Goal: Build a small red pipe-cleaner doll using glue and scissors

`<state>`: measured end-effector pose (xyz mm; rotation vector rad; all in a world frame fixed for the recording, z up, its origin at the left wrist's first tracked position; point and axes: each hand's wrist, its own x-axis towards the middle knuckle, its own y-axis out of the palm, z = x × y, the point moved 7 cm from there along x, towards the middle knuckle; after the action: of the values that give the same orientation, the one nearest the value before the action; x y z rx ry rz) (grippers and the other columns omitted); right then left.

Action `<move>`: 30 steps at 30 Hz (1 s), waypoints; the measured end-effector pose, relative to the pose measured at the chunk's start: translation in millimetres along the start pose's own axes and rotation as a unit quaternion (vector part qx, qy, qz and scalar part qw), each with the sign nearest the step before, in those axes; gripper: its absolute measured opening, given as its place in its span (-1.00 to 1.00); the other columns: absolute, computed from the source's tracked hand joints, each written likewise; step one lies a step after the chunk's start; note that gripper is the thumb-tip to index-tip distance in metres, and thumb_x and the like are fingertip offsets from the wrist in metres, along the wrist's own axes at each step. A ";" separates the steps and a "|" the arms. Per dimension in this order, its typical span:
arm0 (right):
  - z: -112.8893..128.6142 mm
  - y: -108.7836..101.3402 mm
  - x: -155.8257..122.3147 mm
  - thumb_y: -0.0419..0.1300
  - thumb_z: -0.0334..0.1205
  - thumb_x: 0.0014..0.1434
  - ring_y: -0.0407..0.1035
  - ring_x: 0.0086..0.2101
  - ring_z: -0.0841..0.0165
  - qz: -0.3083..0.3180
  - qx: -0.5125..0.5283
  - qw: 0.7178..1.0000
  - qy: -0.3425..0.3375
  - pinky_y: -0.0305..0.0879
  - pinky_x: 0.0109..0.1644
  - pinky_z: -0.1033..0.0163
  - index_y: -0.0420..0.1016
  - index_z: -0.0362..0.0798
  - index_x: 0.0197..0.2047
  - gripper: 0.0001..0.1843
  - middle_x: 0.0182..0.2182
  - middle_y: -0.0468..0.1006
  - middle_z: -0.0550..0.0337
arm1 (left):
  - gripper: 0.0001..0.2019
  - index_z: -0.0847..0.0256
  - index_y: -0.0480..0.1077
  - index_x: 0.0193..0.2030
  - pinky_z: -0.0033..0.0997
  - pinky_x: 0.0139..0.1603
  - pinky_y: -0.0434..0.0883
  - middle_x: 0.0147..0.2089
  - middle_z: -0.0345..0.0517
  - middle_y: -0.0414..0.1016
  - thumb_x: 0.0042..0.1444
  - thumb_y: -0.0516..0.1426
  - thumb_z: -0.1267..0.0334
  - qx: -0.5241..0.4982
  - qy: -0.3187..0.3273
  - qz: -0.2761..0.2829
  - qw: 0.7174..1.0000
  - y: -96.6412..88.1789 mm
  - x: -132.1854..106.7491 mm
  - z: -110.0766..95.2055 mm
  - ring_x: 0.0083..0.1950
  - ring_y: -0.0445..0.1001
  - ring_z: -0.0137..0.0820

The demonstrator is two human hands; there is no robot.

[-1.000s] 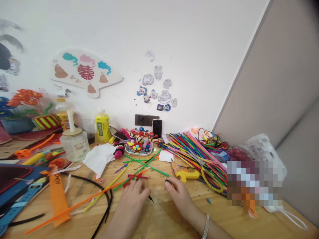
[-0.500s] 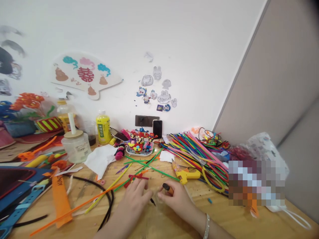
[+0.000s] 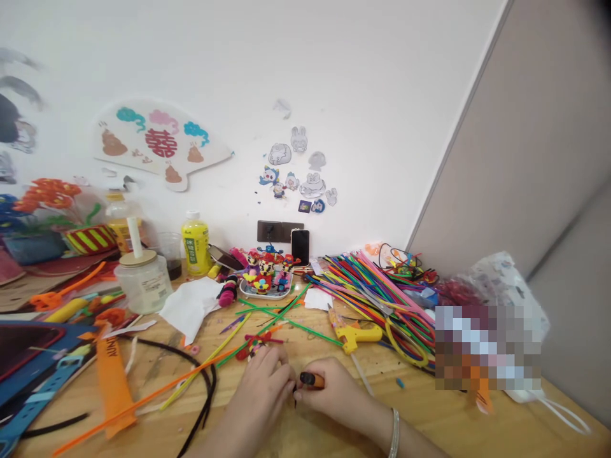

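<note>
- Two bare hands meet at the bottom centre of the view, resting just above a wooden tabletop (image 3: 443,420) with a smooth, honey-coloured grain.
- The right hand (image 3: 337,393) has a tight grip: thumb and fingers are pressed together, pinching one small orange-and-black cylinder (image 3: 310,380), which lies fully in the hand's hold.
- The left hand (image 3: 260,389) has its fingers curled inward, just beside the cylinder. A thin black stem (image 3: 294,397) pokes down between the two hands (whether the left grip is actually pinching it, I cannot tell).
- One silver bangle (image 3: 394,434) circles the right wrist.
- One small red pipe-cleaner figure (image 3: 255,348) lies just beyond the left hand, on top of a loose scatter of thin green sticks (image 3: 281,316).
- One yellow glue gun (image 3: 353,335) lies to the right of the hands, near a large heap of rainbow-coloured plastic straws (image 3: 372,299).
- One crumpled white tissue (image 3: 189,306) sits left of centre, beside one looped black pipe cleaner (image 3: 193,366) and one flat orange strip (image 3: 112,388).
- Further back stand one yellow-capped bottle (image 3: 195,245), one glass jar (image 3: 142,281) with a white straw, and one white plate (image 3: 265,286) crowded with small, bright, fuzzy figures.
</note>
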<state>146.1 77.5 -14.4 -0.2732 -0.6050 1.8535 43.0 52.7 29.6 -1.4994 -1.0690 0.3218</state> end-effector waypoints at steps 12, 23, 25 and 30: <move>3.6 -15.5 2.2 0.17 -0.29 -0.14 0.21 -0.51 0.43 -0.049 0.113 0.991 0.045 0.13 -0.41 0.38 0.36 -0.08 -0.55 -0.94 -0.61 0.31 0.33 | -0.68 0.37 0.45 -0.20 -0.07 -0.11 0.38 -0.19 0.20 0.50 0.13 -0.11 0.39 0.054 -0.120 -0.138 0.982 -31.5 0.1 79.9 -0.13 0.43 -0.12; -9.6 -25.3 6.8 0.20 -0.22 -0.17 0.26 -0.50 0.40 -0.106 0.162 0.979 0.057 0.19 -0.37 0.32 0.33 -0.07 -0.54 -0.87 -0.59 0.35 0.31 | -0.71 0.16 0.47 -0.15 -0.22 -0.10 0.46 -0.15 -0.03 0.58 -0.06 0.15 0.22 -0.066 -0.096 -0.055 0.992 -10.5 4.7 83.1 -0.13 0.52 -0.22; -7.0 -25.4 6.1 0.22 -0.20 -0.16 0.27 -0.49 0.39 -0.103 0.165 0.979 0.057 0.20 -0.36 0.32 0.34 -0.07 -0.54 -0.85 -0.59 0.36 0.31 | -0.70 0.18 0.47 -0.15 -0.24 -0.08 0.46 -0.13 0.02 0.57 -0.09 0.17 0.27 -0.054 -0.057 -0.071 0.994 -8.1 3.8 74.3 -0.11 0.52 -0.22; 1.0 -21.9 4.9 0.25 -0.18 -0.15 0.28 -0.44 0.36 -0.091 0.177 0.979 0.038 0.20 -0.33 0.31 0.37 -0.07 -0.52 -0.83 -0.56 0.39 0.29 | -0.72 0.20 0.39 -0.07 -0.29 -0.06 0.48 -0.07 0.07 0.54 0.03 0.10 0.31 -0.016 0.011 -0.098 0.995 -4.9 1.1 45.3 -0.07 0.51 -0.25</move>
<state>161.5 87.4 -1.5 -0.0489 -0.2305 1.7286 8.7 81.9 22.8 -1.4099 -1.1965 0.1510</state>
